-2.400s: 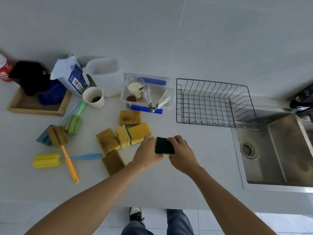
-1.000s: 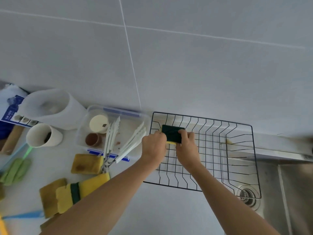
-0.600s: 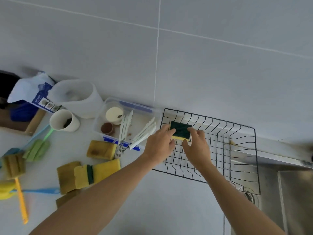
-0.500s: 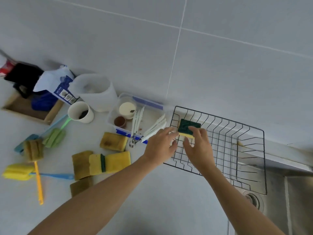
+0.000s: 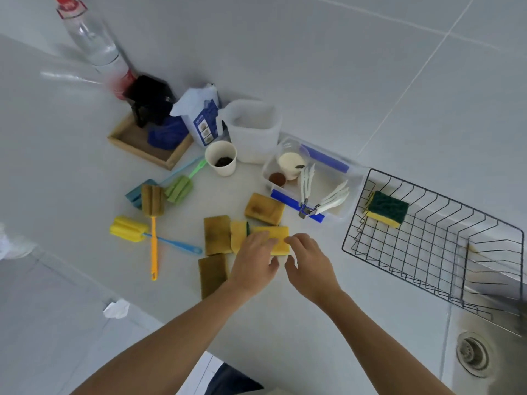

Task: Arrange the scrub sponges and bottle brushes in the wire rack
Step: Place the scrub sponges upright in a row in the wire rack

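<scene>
The fingertips of the left hand (image 5: 254, 262) are laid flat and loosely spread on a yellow sponge (image 5: 275, 243) on the white counter (image 5: 313, 323). Nothing is gripped. The right hand (image 5: 310, 266) is held just beside it, fingers curled and slightly parted, its fingertips at the sponge's right edge; whether they touch it cannot be told.

The sponge is a soft, porous rectangular block, partly covered by the left hand. A second yellow sponge (image 5: 239, 236) with a green edge is pressed against its left side. Three browned, stained sponges are seen around them: one behind (image 5: 264, 209), one to the left (image 5: 217, 234) and one nearer (image 5: 213, 273), partly hidden by the left forearm.

Further left, four foam-headed brushes are scattered: a yellow head on a blue handle (image 5: 128, 229), a brown head on an orange handle (image 5: 152, 206), a green one (image 5: 179, 187) and a teal one (image 5: 137, 193) mostly hidden beneath the others.

To the right, a black wire rack (image 5: 433, 252) of thin rods is set with its far end over a steel sink (image 5: 479, 354), which is cut off by the frame. One sponge (image 5: 387, 208), rough dark green on top and yellow below, lies in the rack's rear left corner.
</scene>
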